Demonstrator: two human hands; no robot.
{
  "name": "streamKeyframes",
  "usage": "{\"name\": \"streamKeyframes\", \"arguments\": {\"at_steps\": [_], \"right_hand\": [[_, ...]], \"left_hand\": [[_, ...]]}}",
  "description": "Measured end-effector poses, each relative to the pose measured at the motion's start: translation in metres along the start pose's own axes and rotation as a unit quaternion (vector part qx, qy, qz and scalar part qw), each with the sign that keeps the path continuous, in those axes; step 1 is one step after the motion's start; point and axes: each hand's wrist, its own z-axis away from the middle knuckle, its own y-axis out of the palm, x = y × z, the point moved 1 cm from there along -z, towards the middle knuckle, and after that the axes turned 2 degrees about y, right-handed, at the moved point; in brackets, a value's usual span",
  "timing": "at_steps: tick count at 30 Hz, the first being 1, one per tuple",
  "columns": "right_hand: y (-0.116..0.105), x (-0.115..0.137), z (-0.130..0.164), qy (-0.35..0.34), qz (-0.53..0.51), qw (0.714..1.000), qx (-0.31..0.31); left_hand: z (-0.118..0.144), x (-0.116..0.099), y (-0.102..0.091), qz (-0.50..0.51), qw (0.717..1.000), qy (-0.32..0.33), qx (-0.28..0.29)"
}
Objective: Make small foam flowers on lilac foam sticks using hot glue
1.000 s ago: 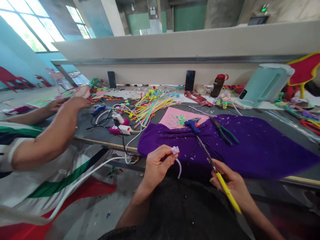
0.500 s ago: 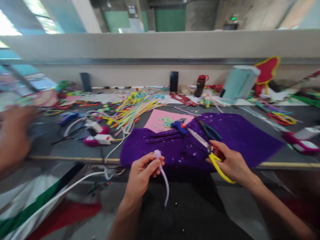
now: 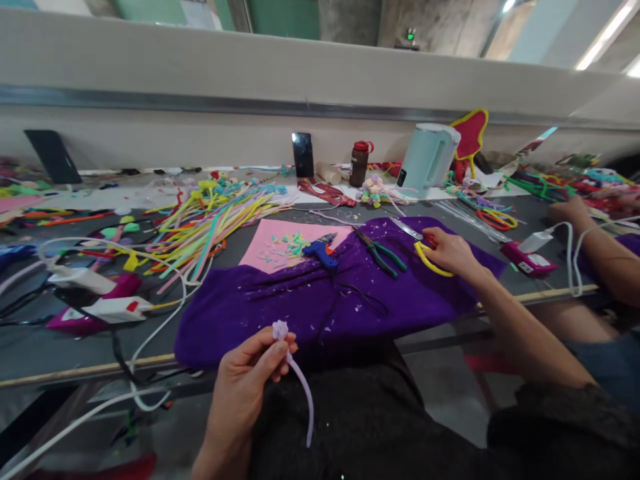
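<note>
In the head view, my left hand (image 3: pixel 243 383) pinches a lavender pipe cleaner (image 3: pixel 306 393) just under its small curled, flower-like top; the stem hangs down in a curve. My right hand (image 3: pixel 453 253) is closed around scissors with yellow and red handles (image 3: pixel 434 265), low over the right part of a purple cloth (image 3: pixel 285 310). The scissor blades point away, toward the back. Left of them on the cloth lie green-handled pliers (image 3: pixel 384 256). A blue glue gun (image 3: pixel 321 253) rests where the cloth meets a pink sheet (image 3: pixel 255 243) strewn with small coloured clippings.
Many coloured pipe cleaners (image 3: pixel 215 223) are heaped behind on the left. White cables run past magenta power strips (image 3: pixel 95 317). Along the back stand a phone (image 3: pixel 303 155), a brown bottle (image 3: pixel 359 167) and a mint kettle (image 3: pixel 425 157). Another person's arm (image 3: pixel 595 240) reaches in at the right.
The view has swung to the right. My right hand has moved the scissors farther back over the cloth, right of the pliers. My left hand keeps the pipe cleaner pinched.
</note>
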Motion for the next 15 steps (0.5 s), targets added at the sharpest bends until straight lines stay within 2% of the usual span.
{"name": "streamKeyframes", "arguments": {"at_steps": [7, 15], "right_hand": [[0.014, 0.008, -0.026, -0.01, 0.031, 0.999, 0.038], [0.013, 0.018, -0.028, -0.061, 0.077, 0.991, 0.092]], "left_hand": [[-0.002, 0.005, 0.002, -0.015, 1.0, -0.009, 0.011], [-0.003, 0.006, 0.002, -0.013, 1.0, -0.012, 0.005]]}}
